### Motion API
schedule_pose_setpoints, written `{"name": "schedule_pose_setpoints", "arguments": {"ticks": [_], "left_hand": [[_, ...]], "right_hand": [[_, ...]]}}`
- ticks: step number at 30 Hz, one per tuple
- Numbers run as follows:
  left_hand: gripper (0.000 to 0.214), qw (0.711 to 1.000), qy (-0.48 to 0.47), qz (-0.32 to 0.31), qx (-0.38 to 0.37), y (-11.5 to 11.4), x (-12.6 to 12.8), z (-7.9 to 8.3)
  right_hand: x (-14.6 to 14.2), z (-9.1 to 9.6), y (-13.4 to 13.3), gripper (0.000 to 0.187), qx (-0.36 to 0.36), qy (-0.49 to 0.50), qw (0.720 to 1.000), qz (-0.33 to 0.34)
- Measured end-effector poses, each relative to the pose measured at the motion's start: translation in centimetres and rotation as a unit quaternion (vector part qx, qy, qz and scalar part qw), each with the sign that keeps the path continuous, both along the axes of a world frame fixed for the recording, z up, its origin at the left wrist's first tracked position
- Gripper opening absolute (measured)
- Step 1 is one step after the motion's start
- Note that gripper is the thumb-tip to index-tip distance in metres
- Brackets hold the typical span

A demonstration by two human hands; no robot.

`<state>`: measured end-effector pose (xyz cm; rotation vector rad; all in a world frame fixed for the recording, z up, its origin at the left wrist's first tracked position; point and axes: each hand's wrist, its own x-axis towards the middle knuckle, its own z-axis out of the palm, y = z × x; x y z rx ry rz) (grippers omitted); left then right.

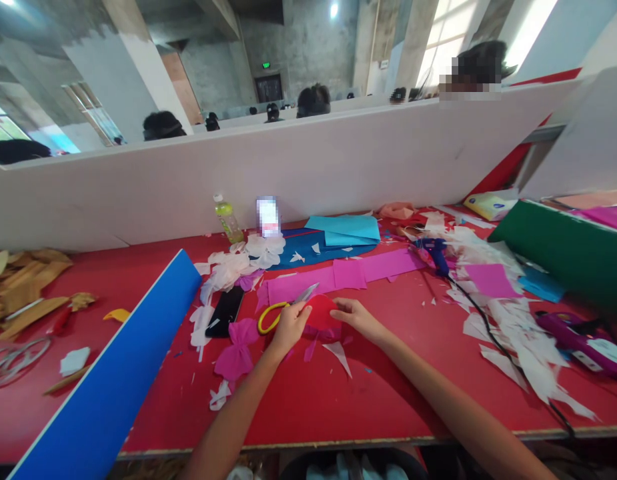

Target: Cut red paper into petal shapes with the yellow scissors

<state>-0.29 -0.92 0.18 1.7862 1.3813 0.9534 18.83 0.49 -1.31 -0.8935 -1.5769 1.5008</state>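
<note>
My left hand [289, 328] pinches the left edge of a rounded red paper piece [322, 312] between thumb and fingers. At the piece's right edge, my right hand [359, 319] has its bent fingers closed on it. Yellow-handled scissors [273, 317] lie just behind my left hand, their blades pointing up and right. Below the red piece are magenta scraps [311, 348] and a pale paper sliver [339, 357]. A gathered magenta paper bow [237, 350] rests left of my left forearm. Magenta paper strips [308, 283] stretch across the table behind my hands.
Blue [133, 347] and green [563, 253] dividers flank the red table [413, 400]. A black phone [225, 312], a lit phone [268, 217] and a bottle [228, 219] stand or lie leftward. A blue glue gun [435, 253] trails its cord [483, 320] near white scraps [523, 340].
</note>
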Motion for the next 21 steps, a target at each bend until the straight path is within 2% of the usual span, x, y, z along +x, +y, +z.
{"name": "schedule_pose_setpoints", "arguments": {"ticks": [3, 6, 17, 21], "left_hand": [[0.038, 0.999, -0.028, 0.016, -0.007, 0.03, -0.01, -0.33], [0.04, 0.999, -0.045, 0.019, -0.018, 0.03, 0.06, -0.51], [0.04, 0.993, -0.098, -0.006, -0.06, 0.51, -0.01, -0.9], [0.037, 0.993, -0.083, -0.018, -0.079, 0.93, -0.48, -0.65]], "right_hand": [[-0.37, -0.17, -0.26, 0.032, -0.047, 0.043, 0.998, 0.0], [-0.52, -0.2, -0.33, 0.029, -0.056, 0.041, 0.998, -0.012], [-0.24, -0.58, 0.19, 0.027, 0.019, -0.034, 0.998, -0.05], [-0.01, -0.86, 0.42, 0.026, 0.041, -0.052, 0.996, -0.064]]}}
